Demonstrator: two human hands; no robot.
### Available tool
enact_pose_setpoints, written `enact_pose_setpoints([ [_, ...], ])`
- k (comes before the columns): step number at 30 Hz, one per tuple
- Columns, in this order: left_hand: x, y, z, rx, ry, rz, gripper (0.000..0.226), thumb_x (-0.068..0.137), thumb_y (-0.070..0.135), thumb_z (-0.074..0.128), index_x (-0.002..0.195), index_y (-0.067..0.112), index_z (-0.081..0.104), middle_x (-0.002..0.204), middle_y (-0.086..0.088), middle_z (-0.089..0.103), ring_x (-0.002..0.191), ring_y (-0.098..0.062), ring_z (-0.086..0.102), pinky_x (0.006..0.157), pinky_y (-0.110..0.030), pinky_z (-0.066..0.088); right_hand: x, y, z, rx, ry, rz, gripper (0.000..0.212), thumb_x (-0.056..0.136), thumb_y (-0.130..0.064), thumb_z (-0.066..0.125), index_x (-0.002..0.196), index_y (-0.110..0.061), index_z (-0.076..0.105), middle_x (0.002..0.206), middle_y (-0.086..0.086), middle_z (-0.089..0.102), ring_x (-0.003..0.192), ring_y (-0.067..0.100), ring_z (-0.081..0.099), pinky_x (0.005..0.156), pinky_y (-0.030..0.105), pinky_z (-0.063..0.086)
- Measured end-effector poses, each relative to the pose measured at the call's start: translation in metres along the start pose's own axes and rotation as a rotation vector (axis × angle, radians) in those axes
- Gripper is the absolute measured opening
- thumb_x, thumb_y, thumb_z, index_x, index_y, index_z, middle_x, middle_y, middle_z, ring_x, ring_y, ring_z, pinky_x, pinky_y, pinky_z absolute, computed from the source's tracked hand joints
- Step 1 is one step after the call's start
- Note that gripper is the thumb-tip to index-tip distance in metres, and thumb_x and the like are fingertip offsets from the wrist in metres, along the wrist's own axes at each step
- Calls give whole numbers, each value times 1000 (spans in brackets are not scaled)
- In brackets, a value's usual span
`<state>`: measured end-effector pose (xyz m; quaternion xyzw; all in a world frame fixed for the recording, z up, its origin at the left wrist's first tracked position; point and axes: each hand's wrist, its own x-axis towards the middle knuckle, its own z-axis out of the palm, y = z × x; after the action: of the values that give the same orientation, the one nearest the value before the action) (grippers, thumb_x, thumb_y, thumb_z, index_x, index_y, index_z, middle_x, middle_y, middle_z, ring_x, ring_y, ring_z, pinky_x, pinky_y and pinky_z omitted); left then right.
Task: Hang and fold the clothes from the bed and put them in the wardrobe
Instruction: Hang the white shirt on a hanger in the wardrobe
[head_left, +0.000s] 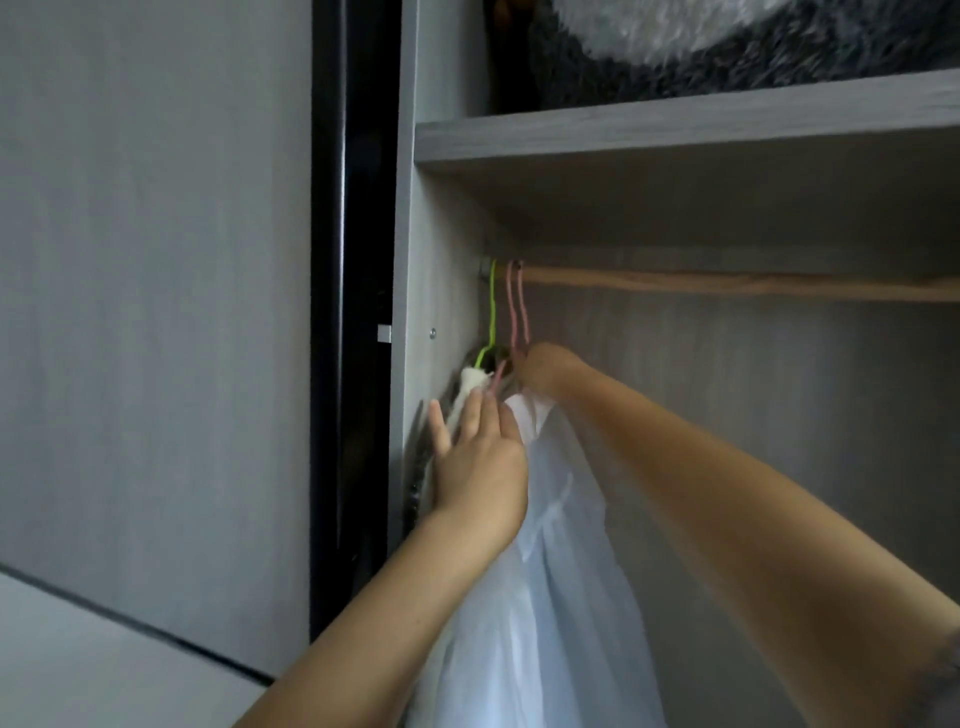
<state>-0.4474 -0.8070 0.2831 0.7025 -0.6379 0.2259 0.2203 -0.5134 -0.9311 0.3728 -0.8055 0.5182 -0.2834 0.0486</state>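
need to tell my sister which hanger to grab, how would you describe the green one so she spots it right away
Find the wooden rail under the grey wardrobe shelf and follow it to its left end by the side panel. The green hanger is the hook nearest that panel, carrying a grey and white garment. Its neighbour, the pink hanger, holds a white shirt.

A: Count, hangers (492, 312) on rail?
B: Three hooks, centre of frame: one green, two pink (519, 306).
A: Rails?
B: One wooden rail (727, 286), centre right.
A: Garments hanging?
B: Two: one white (561, 571), lower centre; one dark patterned (423, 467) left of it, mostly hidden.
A: Hands?
B: Two: left hand (478, 457), right hand (545, 369).
A: Shelves?
B: One shelf (675, 130), upper right, carrying one furry item (727, 47).
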Motion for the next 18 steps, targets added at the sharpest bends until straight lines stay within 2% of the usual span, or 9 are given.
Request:
enact_pose_setpoints([
  [2,-3,4,1,25,50,21,73,89,9,46,151,7,9,160,-13,2,148,-24,-8,111,-58,-12,-11,16,-6,97,40,-19,41,104,-27,32,135,-5,47,134,23,52,121,36,52,96,37,41],
  [4,-11,19,3,45,109,92,72,89,17,49,151,12,14,158,-15,8,148,-26,-5,111,-59,-11,-32,45,-5,61,151,5,44,102,-35,33,134,-9,47,131,23,54,120,37,52,100,43,42],
  [6,-16,39,7,-39,188,178,68,87,21,50,149,17,23,157,-15,16,147,-26,3,112,-58,-9,-57,79,-5,18,232,77,45,101,-36,35,139,-12,41,133,22,51,124,37,49,105,48,37],
  [8,-18,65,12,-158,197,269,59,88,23,50,145,19,34,154,-11,26,146,-24,13,114,-55,-4,-92,115,-9,-42,226,144,48,100,-34,38,144,-16,35,140,17,47,128,34,45,109,48,33],
  [11,-21,107,30,-312,126,379,46,91,24,46,137,22,44,140,-4,45,133,-23,37,114,-50,13,-157,169,-19,-154,239,292,48,100,-33,38,146,-20,32,145,11,42,130,31,44,111,48,29],
  [14,-34,156,57,-478,-7,450,41,93,23,44,133,22,49,127,-4,56,116,-27,52,100,-38,35,-235,220,-35,-275,244,460,45,99,-29,39,142,-16,37,142,12,45,130,31,41,110,45,31],
  [18,-86,231,80,-876,-131,605,33,92,15,49,122,16,61,119,-7,64,106,-30,60,88,-36,44,-355,259,-46,-336,264,648,48,96,-22,44,143,-20,38,139,9,46,127,31,43,103,39,35],
])
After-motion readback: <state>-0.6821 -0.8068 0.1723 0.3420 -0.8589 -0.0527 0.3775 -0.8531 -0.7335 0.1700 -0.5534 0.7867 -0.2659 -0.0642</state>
